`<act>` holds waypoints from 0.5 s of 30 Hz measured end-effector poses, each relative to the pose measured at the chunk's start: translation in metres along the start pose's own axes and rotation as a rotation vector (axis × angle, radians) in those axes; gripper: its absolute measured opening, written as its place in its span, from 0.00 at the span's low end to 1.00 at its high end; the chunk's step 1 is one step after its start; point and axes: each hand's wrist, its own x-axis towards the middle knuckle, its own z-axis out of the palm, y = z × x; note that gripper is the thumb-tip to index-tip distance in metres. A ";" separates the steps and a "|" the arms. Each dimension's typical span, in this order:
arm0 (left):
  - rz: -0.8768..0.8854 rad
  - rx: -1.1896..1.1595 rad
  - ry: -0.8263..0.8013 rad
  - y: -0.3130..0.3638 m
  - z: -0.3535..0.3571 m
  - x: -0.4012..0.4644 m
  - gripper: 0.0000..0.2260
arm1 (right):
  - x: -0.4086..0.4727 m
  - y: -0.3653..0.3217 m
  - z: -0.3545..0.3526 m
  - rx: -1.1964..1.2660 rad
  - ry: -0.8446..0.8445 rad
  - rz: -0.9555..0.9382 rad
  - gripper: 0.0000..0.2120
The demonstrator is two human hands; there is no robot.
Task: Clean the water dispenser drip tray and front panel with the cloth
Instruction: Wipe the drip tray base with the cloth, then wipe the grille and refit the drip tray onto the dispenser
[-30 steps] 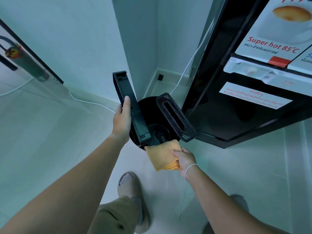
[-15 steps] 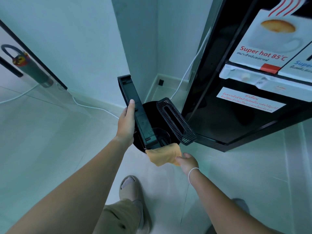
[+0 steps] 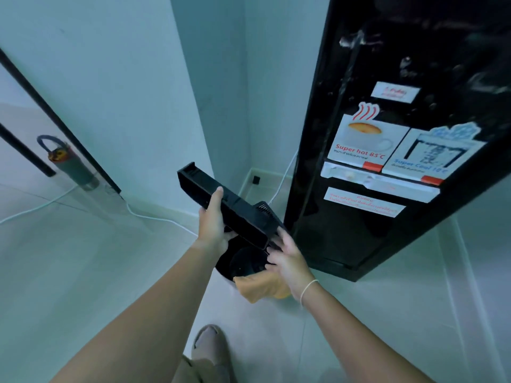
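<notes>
My left hand grips the long black drip tray from below and holds it tilted over a round black bin. My right hand reaches its fingers to the tray's near end, where the black grille pokes out behind it. The orange cloth hangs from under that hand's palm, over the bin's near rim. The black water dispenser stands at the right, its glossy front panel bearing hot and cold stickers.
A white cable runs along the floor by the wall corner. A fire extinguisher stands behind a glass door at the left. My foot in a slipper is on the tiled floor below the bin.
My view has tipped up, showing more of the front panel. My left hand has swung the tray from upright to nearly level above the bin. My right hand has risen from the cloth to the tray's end.
</notes>
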 end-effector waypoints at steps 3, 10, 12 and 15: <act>-0.025 -0.053 0.006 0.013 0.009 -0.014 0.29 | -0.010 -0.016 -0.003 -0.051 0.021 -0.103 0.30; -0.017 -0.111 -0.054 0.030 0.031 -0.045 0.33 | -0.027 -0.053 -0.010 -0.010 0.140 -0.281 0.17; -0.004 -0.083 -0.083 0.036 0.034 -0.053 0.33 | -0.030 -0.064 -0.012 0.011 0.129 -0.300 0.16; 0.024 -0.056 -0.112 0.045 0.034 -0.061 0.25 | -0.037 -0.080 -0.016 0.068 0.125 -0.291 0.13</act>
